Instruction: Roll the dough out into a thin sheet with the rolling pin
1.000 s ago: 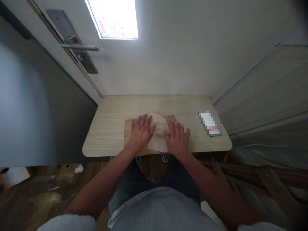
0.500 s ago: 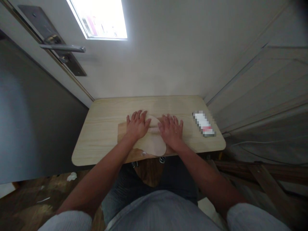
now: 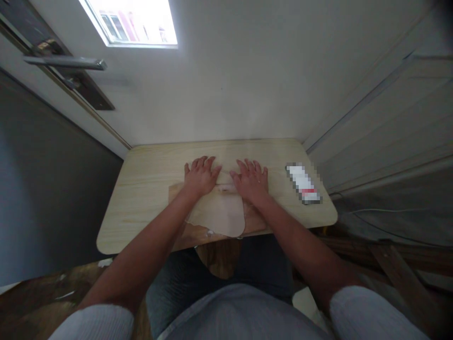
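Observation:
A flat, pale sheet of dough (image 3: 217, 212) is spread over a brown wooden board (image 3: 256, 219), its near edge reaching the board's front. Across the dough, between my hands, shows a short stretch of a pale rolling pin (image 3: 226, 188); its ends are hidden under my palms. My left hand (image 3: 201, 177) lies palm down over the pin's left part, fingers spread and pointing away from me. On its right part rests my right hand (image 3: 251, 179), likewise flat with fingers apart. Neither hand's fingers wrap round the pin.
The board lies on a small light-wood table (image 3: 138, 189) with rounded corners. A phone-like object (image 3: 304, 183), blurred out, lies at the right. Behind the table stands a white door (image 3: 226, 94) with a metal handle (image 3: 65, 62). A grey panel (image 3: 53, 189) is on the left.
Both hands have slid forward over the dough, away from me. More of the dough's near part shows now. The view has shifted slightly.

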Tool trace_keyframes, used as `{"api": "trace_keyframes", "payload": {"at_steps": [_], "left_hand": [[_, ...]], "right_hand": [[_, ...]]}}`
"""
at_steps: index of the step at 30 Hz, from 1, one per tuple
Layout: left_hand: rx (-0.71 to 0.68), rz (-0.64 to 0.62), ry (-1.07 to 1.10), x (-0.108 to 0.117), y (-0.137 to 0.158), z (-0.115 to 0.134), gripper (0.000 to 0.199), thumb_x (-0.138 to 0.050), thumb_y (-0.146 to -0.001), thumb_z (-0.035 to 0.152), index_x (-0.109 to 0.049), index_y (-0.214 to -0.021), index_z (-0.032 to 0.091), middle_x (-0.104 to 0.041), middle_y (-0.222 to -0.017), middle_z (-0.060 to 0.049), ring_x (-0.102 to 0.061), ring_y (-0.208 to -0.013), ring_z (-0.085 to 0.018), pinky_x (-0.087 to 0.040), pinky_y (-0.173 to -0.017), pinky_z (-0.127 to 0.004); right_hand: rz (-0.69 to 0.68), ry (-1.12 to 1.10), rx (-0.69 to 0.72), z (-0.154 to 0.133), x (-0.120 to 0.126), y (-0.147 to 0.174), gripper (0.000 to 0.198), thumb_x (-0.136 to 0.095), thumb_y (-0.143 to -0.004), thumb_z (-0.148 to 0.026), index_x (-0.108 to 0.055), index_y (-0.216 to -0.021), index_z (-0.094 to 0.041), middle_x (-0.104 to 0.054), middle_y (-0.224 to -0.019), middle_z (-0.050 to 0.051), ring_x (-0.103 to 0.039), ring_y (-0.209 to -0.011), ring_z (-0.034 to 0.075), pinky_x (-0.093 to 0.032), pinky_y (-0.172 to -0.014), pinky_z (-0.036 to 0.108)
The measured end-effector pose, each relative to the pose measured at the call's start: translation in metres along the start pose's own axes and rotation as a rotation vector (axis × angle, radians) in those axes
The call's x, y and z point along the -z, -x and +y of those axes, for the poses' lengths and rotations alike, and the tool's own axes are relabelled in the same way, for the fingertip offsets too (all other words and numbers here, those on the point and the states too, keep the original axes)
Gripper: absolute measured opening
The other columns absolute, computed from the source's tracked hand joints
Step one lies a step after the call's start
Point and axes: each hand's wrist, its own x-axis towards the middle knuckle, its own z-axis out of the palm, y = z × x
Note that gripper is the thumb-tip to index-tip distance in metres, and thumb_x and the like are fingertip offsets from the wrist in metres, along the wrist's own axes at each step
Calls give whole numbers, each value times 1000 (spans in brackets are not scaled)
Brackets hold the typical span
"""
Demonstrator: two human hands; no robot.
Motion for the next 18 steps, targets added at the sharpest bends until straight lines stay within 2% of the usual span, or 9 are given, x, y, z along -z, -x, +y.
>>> {"api": "trace_keyframes", "payload": {"at_steps": [9, 18], "left_hand": [[-6, -13, 9, -1, 0, -1, 61, -19, -104, 57, -43, -151, 27, -47, -156, -10, -42, -141, -32, -32, -114, -61], [19, 71, 9, -4, 36, 5, 60, -24, -103, 57, -41, -153, 29, -45, -158, -8, -40, -144, -29, -28, -119, -56]], "right_hand": [[-21, 19, -5, -1, 1, 2, 58, -34, -103, -55, -44, -152, -26, -42, -159, 11, -30, -147, 35, -15, -118, 63], [69, 41, 25, -7, 3, 44, 58, -29, -105, -53, -47, -150, -23, -44, -158, 12, -32, -145, 35, -13, -118, 63]]}}
